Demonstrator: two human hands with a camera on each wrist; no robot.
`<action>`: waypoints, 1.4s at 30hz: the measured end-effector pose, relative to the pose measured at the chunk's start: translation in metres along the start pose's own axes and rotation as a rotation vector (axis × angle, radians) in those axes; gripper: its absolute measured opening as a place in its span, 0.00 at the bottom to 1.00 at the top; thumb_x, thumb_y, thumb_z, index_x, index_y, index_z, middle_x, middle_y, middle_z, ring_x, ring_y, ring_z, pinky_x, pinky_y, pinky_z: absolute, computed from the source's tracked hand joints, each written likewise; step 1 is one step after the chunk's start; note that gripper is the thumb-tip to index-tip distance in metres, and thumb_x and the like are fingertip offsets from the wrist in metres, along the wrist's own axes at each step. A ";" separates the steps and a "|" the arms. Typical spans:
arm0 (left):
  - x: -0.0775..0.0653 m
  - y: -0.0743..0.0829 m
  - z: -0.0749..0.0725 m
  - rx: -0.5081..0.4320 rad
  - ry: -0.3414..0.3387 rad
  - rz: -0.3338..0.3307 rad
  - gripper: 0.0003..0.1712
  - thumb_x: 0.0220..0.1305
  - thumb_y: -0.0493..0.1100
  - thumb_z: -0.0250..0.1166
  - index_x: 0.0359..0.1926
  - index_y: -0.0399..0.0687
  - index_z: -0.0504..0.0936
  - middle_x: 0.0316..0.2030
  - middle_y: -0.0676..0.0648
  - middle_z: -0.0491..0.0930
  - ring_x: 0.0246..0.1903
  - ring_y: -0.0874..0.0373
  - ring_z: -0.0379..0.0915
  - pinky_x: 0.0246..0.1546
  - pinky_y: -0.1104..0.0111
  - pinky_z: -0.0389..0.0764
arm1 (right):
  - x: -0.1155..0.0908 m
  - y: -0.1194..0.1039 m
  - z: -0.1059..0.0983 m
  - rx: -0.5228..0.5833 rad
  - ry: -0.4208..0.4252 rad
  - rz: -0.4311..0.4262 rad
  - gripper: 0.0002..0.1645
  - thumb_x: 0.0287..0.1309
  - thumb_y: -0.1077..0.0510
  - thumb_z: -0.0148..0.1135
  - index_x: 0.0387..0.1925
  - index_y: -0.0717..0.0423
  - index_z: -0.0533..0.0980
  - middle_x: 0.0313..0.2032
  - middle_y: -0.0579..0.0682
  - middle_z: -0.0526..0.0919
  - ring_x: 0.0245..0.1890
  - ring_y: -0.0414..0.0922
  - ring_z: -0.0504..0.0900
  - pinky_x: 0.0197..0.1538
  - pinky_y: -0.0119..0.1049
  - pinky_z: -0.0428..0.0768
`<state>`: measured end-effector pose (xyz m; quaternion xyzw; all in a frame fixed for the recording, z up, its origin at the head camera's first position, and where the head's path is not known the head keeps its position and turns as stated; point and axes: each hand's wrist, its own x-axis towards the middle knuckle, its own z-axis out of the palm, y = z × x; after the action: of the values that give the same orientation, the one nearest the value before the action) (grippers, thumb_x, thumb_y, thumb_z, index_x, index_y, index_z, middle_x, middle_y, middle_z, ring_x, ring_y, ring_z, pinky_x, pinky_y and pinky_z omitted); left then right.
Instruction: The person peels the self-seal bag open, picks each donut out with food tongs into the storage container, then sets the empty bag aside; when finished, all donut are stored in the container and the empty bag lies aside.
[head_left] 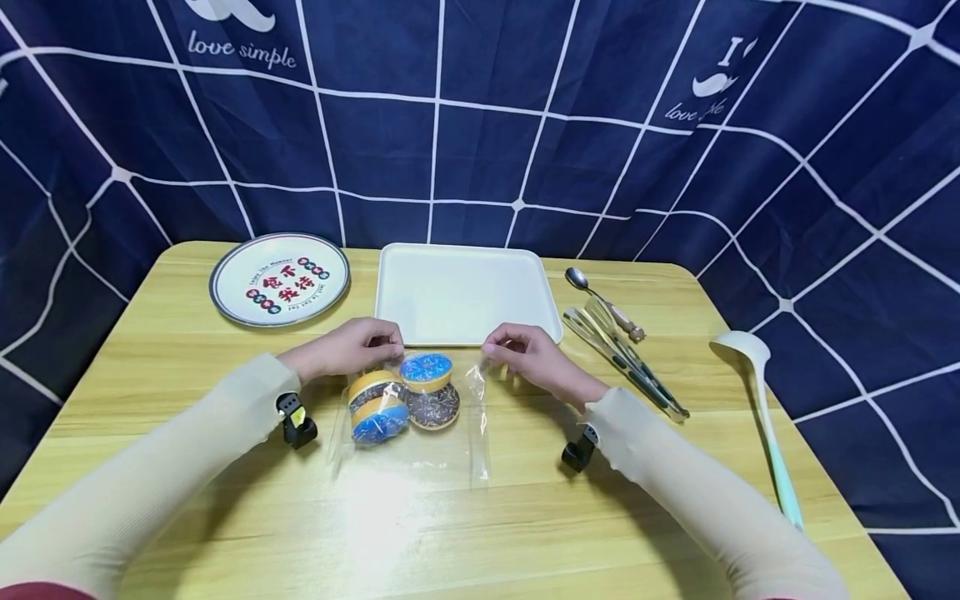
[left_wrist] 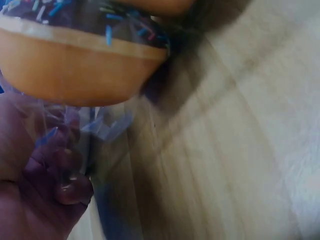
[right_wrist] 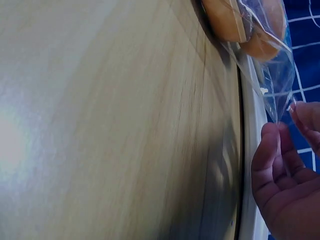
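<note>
A clear plastic bag (head_left: pixel 442 458) lies on the wooden table with several toy-like donuts in it. Blue icing with sprinkles covers one donut (head_left: pixel 425 367) at the top; a chocolate-iced donut (head_left: pixel 433 408) sits just below it. At the left of the bag another blue donut (head_left: pixel 380 423) leans against a second chocolate one. My left hand (head_left: pixel 363 346) pinches the bag's far left corner. With thumb and fingertips, my right hand (head_left: pixel 528 354) pinches the far right corner; the right wrist view shows the plastic drawn to a point at these fingers (right_wrist: pixel 270 142).
Behind the hands lies a white tray (head_left: pixel 465 292). A printed plate (head_left: pixel 281 279) stands at the back left. To the right are a spoon (head_left: pixel 600 296), metal tongs (head_left: pixel 626 354) and a long ladle (head_left: pixel 761 408). A dark blue checked curtain (head_left: pixel 480 150) surrounds the table.
</note>
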<state>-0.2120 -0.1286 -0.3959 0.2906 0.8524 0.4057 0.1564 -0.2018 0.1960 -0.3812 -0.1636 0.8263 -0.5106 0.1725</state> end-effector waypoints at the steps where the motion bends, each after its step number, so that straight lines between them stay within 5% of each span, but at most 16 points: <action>1: 0.000 -0.001 0.000 -0.004 0.007 0.000 0.09 0.77 0.36 0.59 0.36 0.42 0.82 0.30 0.48 0.81 0.32 0.59 0.72 0.39 0.67 0.76 | -0.001 0.001 -0.001 0.006 0.002 0.005 0.12 0.73 0.58 0.63 0.47 0.66 0.81 0.35 0.55 0.84 0.28 0.44 0.78 0.31 0.33 0.80; 23: -0.001 -0.003 -0.001 -0.020 0.018 0.017 0.09 0.77 0.37 0.60 0.36 0.42 0.82 0.27 0.50 0.77 0.30 0.60 0.70 0.35 0.70 0.74 | -0.010 0.021 -0.019 0.117 -0.035 0.116 0.12 0.76 0.53 0.60 0.48 0.57 0.80 0.39 0.46 0.84 0.36 0.42 0.81 0.40 0.32 0.78; 27: -0.002 0.002 0.001 0.045 0.040 0.027 0.08 0.76 0.38 0.61 0.37 0.43 0.83 0.29 0.49 0.80 0.31 0.59 0.72 0.38 0.67 0.76 | -0.009 0.020 -0.016 0.170 -0.032 0.110 0.13 0.77 0.56 0.57 0.52 0.62 0.78 0.41 0.48 0.83 0.38 0.42 0.82 0.40 0.31 0.81; 31: -0.005 0.015 0.005 0.163 0.098 0.075 0.11 0.76 0.44 0.62 0.47 0.42 0.86 0.42 0.45 0.86 0.43 0.53 0.79 0.52 0.56 0.81 | -0.009 0.016 -0.014 0.183 0.015 0.087 0.18 0.77 0.56 0.57 0.58 0.65 0.73 0.43 0.48 0.82 0.39 0.42 0.82 0.39 0.32 0.84; 37: -0.008 0.046 0.017 0.294 0.112 0.154 0.21 0.75 0.52 0.63 0.57 0.42 0.84 0.52 0.42 0.85 0.53 0.47 0.79 0.57 0.50 0.80 | -0.012 0.001 -0.008 0.098 0.136 0.136 0.16 0.75 0.51 0.60 0.36 0.59 0.74 0.25 0.46 0.80 0.24 0.41 0.78 0.28 0.31 0.78; 42: -0.011 0.064 0.027 0.365 0.094 0.154 0.23 0.74 0.53 0.64 0.59 0.44 0.83 0.52 0.43 0.83 0.50 0.50 0.78 0.54 0.52 0.82 | -0.017 -0.014 0.005 0.008 0.074 0.205 0.27 0.75 0.45 0.60 0.23 0.59 0.75 0.18 0.44 0.77 0.18 0.41 0.76 0.24 0.31 0.75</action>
<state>-0.1665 -0.0870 -0.3627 0.3590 0.8935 0.2683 0.0297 -0.1835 0.1935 -0.3691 -0.0583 0.8424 -0.4993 0.1940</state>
